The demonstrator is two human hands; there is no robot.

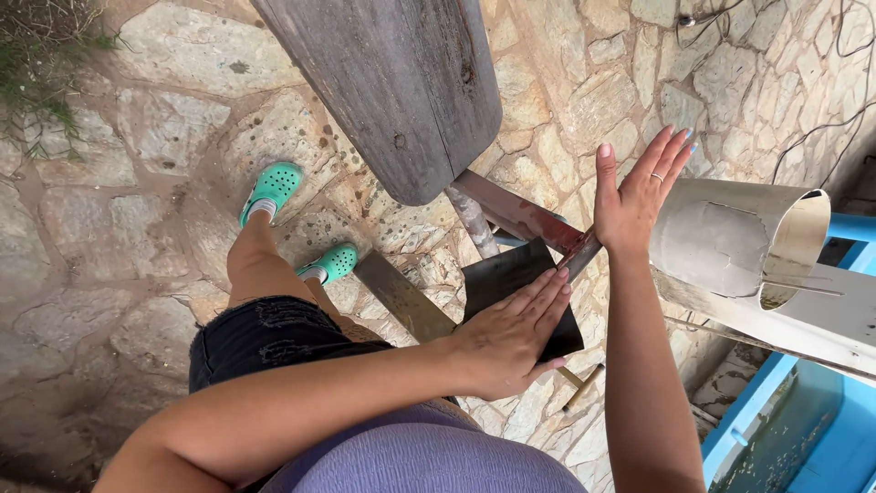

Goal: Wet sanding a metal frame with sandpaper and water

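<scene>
Two hands flat | left hand [511,333] open, palm pressing dark sheet [511,274] against the rusty metal frame [520,215] | right hand [634,187] open, fingers spread, beside grey cylinder [730,246] | advice: keep palm pressure even so sheet stays put.

**Stone Paving Underfoot, Metal Frame Above It**

The ground is formed by a stone floor [155,137] of irregular pale slabs set with wide mortar joints. A tuft of grass [41,64] is seen at its upper left edge. Two green clogs [274,187] are planted on the slabs. A weathered grey plank [401,87] is carried on a rusty metal frame [520,215] above the paving. A thin black sheet [511,278] is laid against that frame.
</scene>
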